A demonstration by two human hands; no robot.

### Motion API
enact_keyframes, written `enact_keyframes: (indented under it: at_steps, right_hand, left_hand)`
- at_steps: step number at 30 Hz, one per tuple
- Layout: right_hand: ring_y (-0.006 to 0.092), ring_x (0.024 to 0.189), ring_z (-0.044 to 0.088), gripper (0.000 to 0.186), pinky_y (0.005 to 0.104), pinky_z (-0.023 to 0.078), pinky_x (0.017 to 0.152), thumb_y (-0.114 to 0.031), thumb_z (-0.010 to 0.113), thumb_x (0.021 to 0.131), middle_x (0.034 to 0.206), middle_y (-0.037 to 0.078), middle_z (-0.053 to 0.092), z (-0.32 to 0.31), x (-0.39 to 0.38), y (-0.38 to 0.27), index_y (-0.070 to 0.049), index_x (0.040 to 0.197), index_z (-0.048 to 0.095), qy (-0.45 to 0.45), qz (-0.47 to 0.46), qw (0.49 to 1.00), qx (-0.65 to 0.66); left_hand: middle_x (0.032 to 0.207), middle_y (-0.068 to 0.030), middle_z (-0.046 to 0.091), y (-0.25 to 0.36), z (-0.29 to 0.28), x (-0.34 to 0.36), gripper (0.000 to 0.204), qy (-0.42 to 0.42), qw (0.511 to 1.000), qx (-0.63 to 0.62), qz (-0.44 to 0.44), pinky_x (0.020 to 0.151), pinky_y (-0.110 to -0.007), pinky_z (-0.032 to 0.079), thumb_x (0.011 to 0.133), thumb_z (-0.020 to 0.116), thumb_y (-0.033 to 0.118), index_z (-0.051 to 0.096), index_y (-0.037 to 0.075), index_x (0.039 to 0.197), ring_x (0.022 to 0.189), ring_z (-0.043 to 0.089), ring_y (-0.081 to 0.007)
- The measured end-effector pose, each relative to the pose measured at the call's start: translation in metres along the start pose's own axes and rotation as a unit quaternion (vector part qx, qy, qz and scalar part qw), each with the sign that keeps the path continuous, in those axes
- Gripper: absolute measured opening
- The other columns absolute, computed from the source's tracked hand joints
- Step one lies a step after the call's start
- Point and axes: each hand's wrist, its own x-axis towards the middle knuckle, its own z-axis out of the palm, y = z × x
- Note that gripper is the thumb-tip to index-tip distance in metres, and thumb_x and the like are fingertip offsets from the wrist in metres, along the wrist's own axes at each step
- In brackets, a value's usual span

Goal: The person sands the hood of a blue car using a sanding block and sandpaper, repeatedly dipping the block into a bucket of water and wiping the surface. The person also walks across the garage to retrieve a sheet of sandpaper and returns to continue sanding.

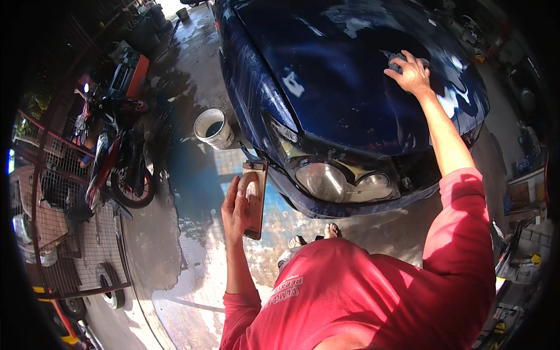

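Note:
My left hand (234,209) is closed round the knob of a long, flat hand sanding block (257,219), held upright on end beside the car's front corner. Its brown base looks worn. Out on the dark blue car hood (350,111), my right hand (412,76) presses a crumpled grey cloth (392,57) against the surface, fingers bent over it. Wet, shiny streaks and dull patches mark the paint. Below the hood's front edge sits a hazy headlight (324,182).
A white bucket (217,142) with dark liquid stands on the wet concrete floor left of the car. Further left are a red and black motorcycle (119,157), a wire mesh fence (76,233) and a loose tire (109,286). Clutter lines the right side.

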Motion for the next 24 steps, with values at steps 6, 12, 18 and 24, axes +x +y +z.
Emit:
enact_keyframes:
  at_steps: [6,12,18,24]
  right_hand:
    - [0.0414,0.170,0.025,0.083,0.0713,0.025,0.131,-0.063,0.063,0.107,0.184,0.016,0.029,0.027,-0.097,-0.064,-0.010,0.168,0.049,0.019,-0.247,0.951,0.186]
    - [0.0320,0.172,0.020,0.092,0.0599,0.013,0.139,-0.069,0.048,0.111,0.183,0.014,0.030,0.057,-0.116,-0.157,-0.002,0.173,0.037,0.016,-0.347,0.928,0.133]
    - [0.0319,0.172,0.022,0.087,0.0560,0.015,0.139,-0.066,0.050,0.111,0.184,0.011,0.030,0.059,-0.061,-0.191,-0.005,0.172,0.039,0.056,-0.348,0.925,0.140]
    - [0.0322,0.170,0.026,0.075,0.0534,0.018,0.139,-0.051,0.059,0.113,0.181,0.012,0.037,0.060,-0.092,-0.195,-0.002,0.168,0.047,0.071,-0.324,0.931,0.152]
  left_hand:
    - [0.140,-0.0114,0.072,0.040,0.060,0.015,0.058,0.077,0.996,-0.004,0.039,0.091,-0.027,0.055,0.117,0.063,0.032,0.054,-0.001,0.164,0.107,0.065,-0.0122]
    - [0.134,-0.0072,0.073,0.031,0.069,0.000,0.057,0.124,0.991,0.021,0.049,0.082,-0.026,0.054,0.116,0.064,0.032,0.055,0.002,0.164,0.095,0.062,-0.0084]
    - [0.095,0.0029,0.058,-0.014,0.037,0.013,0.054,0.137,0.991,-0.008,0.009,0.067,-0.024,0.041,0.117,0.062,0.030,0.056,0.000,0.162,0.077,0.050,-0.0050]
    - [0.118,-0.0019,0.074,-0.046,-0.017,0.054,0.058,0.082,0.996,-0.024,-0.025,0.066,-0.023,0.047,0.117,0.064,0.036,0.057,-0.001,0.160,0.078,0.057,-0.0030]
